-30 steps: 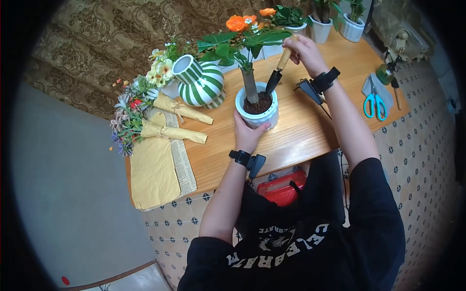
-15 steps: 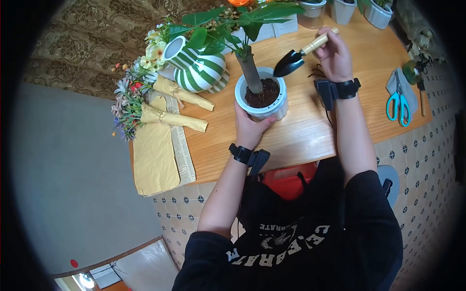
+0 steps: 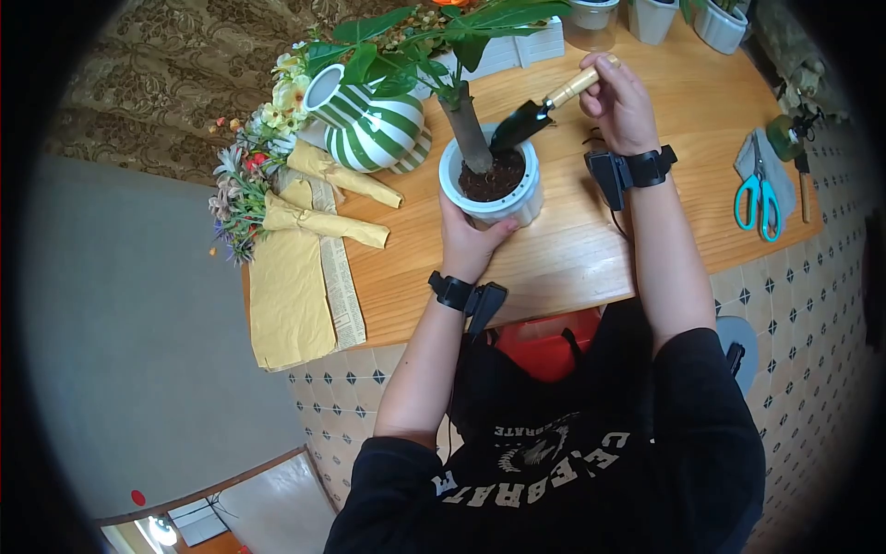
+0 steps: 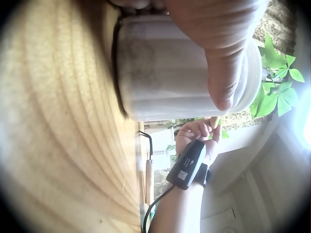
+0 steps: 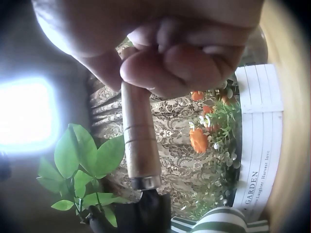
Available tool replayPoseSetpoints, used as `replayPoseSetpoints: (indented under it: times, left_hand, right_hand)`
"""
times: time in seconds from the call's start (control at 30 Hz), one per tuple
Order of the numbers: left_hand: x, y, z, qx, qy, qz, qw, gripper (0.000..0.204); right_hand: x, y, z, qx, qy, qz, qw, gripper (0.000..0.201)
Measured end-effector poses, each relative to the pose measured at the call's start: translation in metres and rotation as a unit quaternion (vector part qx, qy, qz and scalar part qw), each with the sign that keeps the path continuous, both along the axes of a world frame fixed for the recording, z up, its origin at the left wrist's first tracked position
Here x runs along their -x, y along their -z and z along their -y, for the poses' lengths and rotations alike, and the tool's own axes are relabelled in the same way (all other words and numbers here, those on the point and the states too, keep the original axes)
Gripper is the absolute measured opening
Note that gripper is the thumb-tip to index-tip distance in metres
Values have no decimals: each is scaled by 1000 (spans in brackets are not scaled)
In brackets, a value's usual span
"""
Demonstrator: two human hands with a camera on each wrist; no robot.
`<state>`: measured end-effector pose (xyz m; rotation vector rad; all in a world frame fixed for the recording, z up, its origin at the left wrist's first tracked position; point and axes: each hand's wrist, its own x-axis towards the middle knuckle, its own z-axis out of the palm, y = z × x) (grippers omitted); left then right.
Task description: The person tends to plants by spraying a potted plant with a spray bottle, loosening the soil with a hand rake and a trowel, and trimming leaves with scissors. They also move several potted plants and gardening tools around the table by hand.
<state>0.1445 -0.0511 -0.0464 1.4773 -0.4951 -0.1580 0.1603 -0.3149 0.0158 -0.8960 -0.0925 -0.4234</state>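
Observation:
A white pot [image 3: 524, 209] stands near the middle of the wooden table, holding dark soil [image 3: 496, 181] and a thick-trunked leafy plant [image 3: 472, 137]. My left hand [image 3: 469, 246] grips the pot's near side; in the left wrist view its thumb [image 4: 226, 80] lies along the wall just below the rim. Between the fingers and thumb of my right hand [image 3: 628, 111] is the wooden handle of a small trowel [image 3: 570, 89]. Its black blade slants down over the pot's back right rim, with the tip close to the trunk.
Left of the pot is a green-and-white striped vase [image 3: 392, 134], beyond paper-wrapped flowers [image 3: 337, 228] on brown paper [image 3: 291, 305]. Blue-handled scissors [image 3: 759, 205] lie on a grey cloth at right. A white planter box [image 3: 540, 44] and white pots [image 3: 652, 23] line the back.
The trowel stood steeply in the pot, then came out to the right, and now its blade is back over the soil. My left hand stays on the pot; the head view has shifted.

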Motion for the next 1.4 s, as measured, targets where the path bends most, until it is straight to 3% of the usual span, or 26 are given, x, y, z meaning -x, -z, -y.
replayPoseSetpoints:
  times: [0.07, 0.47, 0.77, 1.0, 1.3, 1.4]
  left_hand:
    - [0, -1, 0, 1, -8, 5, 1000, 97]
    - [4, -7, 2, 38, 1, -28, 999, 101]
    - [5, -14, 2, 113, -1, -43, 993, 100]
    - [9, -25, 5, 115, 1, -66, 991, 105]
    - [-8, -33, -8, 102, 62, -56, 991, 120]
    - [-28, -48, -12, 55, 107, -51, 991, 127]
  right_hand:
    - [-1, 1, 1, -32, -3, 20, 999, 20]
    - [-4, 8, 3, 73, -91, -45, 992, 22]
    - [3, 1, -5, 55, -170, 64, 982, 26]
    - [-7, 9, -2, -3, -120, 34, 992, 26]
    - [-6, 5, 4, -82, -41, 43, 995, 28]
    - [-5, 6, 4, -76, -30, 47, 996, 28]
